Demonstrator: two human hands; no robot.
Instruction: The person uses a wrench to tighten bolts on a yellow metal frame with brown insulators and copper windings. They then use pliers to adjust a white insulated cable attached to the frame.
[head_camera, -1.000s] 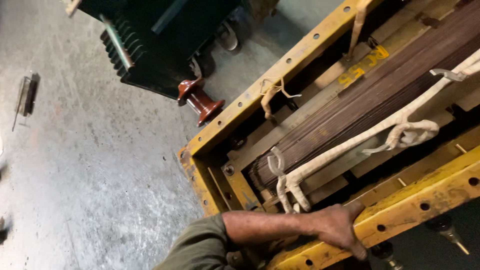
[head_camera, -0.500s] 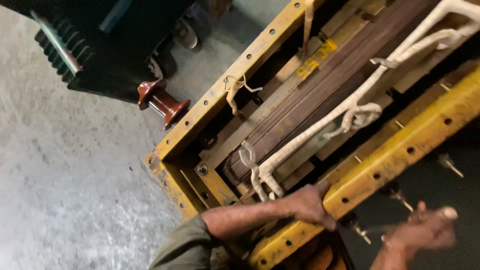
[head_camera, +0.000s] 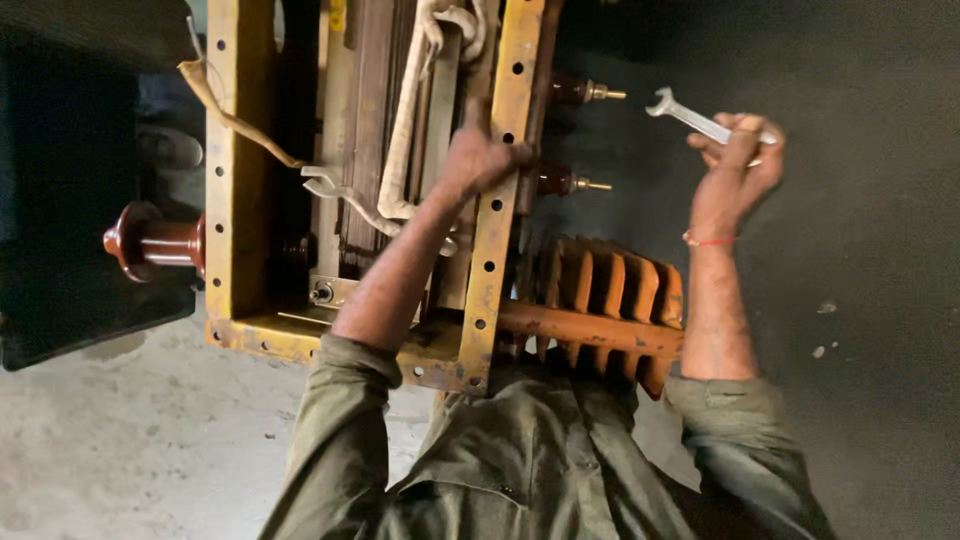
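A: How are the hands placed at this moment?

B: The left hand (head_camera: 478, 150) is laid on the right rail of the yellow frame (head_camera: 497, 250). The fingers are curled over the rail edge, so the rail is gripped and nothing loose is held.

A: And the right hand (head_camera: 738, 160)?

B: It is raised over the dark floor (head_camera: 880, 300), well apart from the frame. The fingers are closed around the shaft of a wrench (head_camera: 695, 117). The open jaw of the wrench is pointed to the left, toward the two studs (head_camera: 590, 140) which stand out from the frame side.

A: What is seen inside the frame?

B: A dark core (head_camera: 365, 130) is seen, with white tape (head_camera: 405, 130) tied along it. A brown insulator (head_camera: 150, 243) stands out on the left side, and orange fins (head_camera: 600, 300) are found below the right rail.

A: What could go wrong from here?

B: In my judgement, the wrench could be dropped, because it is held only near its end and high in the air. If it is swung carelessly, the studs or the fins could be struck. The left fingers could also be pinched or cut, since the rail edge looks thin and is full of holes. The tape could be caught by the forearm, which is laid across it.
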